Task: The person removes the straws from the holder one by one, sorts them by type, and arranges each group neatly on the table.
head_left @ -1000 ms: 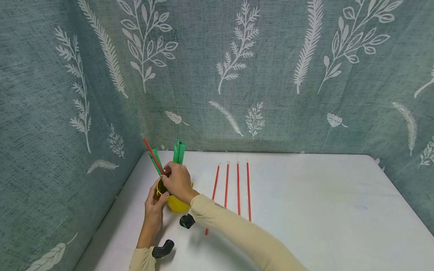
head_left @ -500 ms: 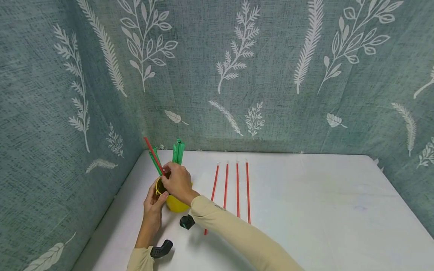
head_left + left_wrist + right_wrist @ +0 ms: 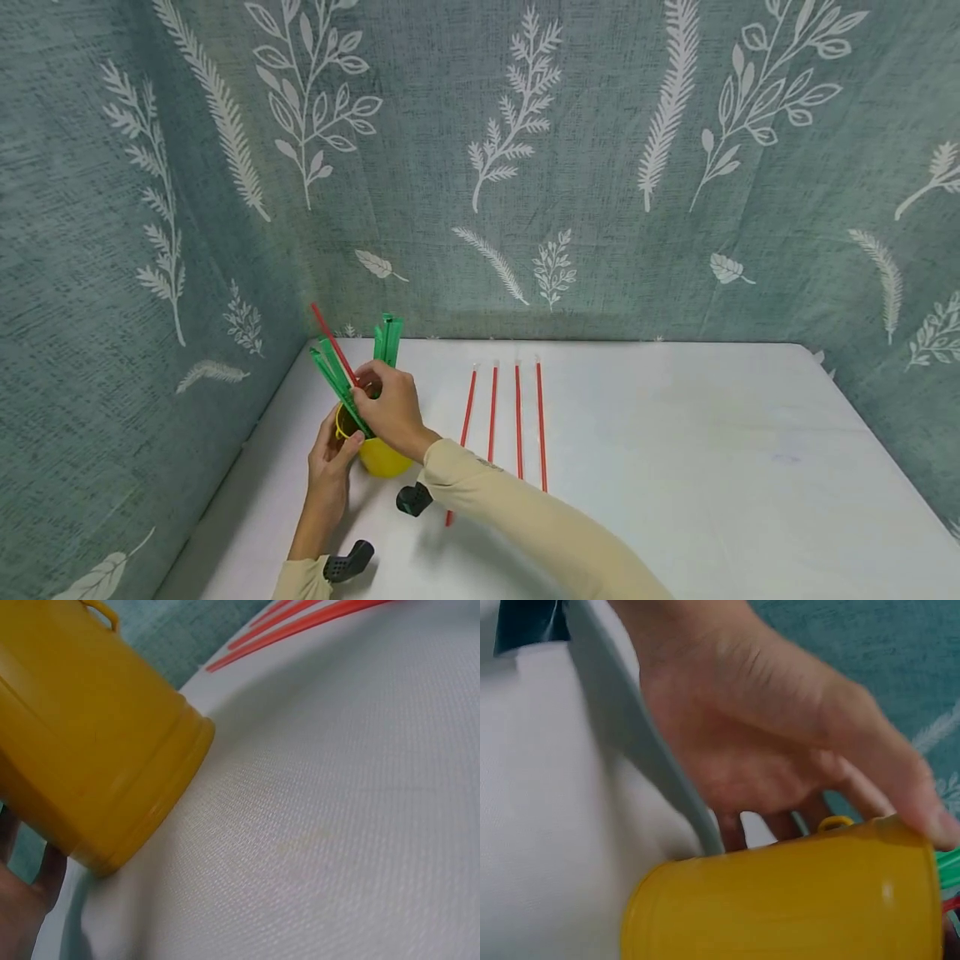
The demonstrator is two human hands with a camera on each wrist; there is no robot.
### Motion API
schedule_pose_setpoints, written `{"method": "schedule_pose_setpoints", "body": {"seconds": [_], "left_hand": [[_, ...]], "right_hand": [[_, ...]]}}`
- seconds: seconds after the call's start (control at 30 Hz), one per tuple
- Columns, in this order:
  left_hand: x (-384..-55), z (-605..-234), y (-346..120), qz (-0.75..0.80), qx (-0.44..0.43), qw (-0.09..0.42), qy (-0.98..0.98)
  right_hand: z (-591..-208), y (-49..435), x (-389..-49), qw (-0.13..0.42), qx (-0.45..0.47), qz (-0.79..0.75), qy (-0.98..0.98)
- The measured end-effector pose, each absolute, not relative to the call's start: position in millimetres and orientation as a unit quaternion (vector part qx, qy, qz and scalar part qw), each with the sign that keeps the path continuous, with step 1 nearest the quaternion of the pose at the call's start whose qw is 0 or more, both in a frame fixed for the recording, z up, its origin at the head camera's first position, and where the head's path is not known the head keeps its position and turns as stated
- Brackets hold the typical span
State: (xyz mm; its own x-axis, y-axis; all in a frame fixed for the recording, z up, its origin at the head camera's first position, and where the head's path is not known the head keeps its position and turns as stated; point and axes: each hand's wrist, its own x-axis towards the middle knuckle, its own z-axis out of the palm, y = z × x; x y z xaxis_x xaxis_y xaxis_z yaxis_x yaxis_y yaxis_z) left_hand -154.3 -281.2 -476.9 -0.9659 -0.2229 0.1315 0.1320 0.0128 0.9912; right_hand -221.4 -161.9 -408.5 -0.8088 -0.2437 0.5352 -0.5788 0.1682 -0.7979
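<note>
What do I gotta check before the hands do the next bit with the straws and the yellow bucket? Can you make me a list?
1. The left hand is holding the yellow bucket: ok.
2. The right hand has a red straw: ok.
3. That straw's bottom end is inside the bucket: cannot tell, the right hand hides it.
4. The leaning green straws reach into the bucket: ok.
5. All red straws are picked up: not ok, four red straws lie on the table.

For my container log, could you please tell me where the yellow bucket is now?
In the head view, the yellow bucket is near the left end of the white table, gripped by the left hand, left of the row of red straws.
</note>
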Motion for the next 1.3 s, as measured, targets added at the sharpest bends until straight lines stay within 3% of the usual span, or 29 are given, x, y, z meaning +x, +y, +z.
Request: {"method": "schedule_pose_setpoints", "body": {"seconds": [0.53, 0.87, 1.3], "left_hand": [[-155.4, -477.5, -282.3, -0.706, 0.040, 0.134, -0.695], [-156.1, -477.4, -281.6, -0.710, 0.044, 0.134, -0.690], [-155.3, -477.3, -280.8, -0.711, 0.038, 0.134, -0.689]], "right_hand": [[-370.5, -141.3, -222.1, 0.167, 0.316, 0.650, -0.671], [-324.6, -111.8, -201.3, 0.181, 0.323, 0.677, -0.635], [-315.1, -84.1, -206.3, 0.175, 0.291, 0.697, -0.632]]}}
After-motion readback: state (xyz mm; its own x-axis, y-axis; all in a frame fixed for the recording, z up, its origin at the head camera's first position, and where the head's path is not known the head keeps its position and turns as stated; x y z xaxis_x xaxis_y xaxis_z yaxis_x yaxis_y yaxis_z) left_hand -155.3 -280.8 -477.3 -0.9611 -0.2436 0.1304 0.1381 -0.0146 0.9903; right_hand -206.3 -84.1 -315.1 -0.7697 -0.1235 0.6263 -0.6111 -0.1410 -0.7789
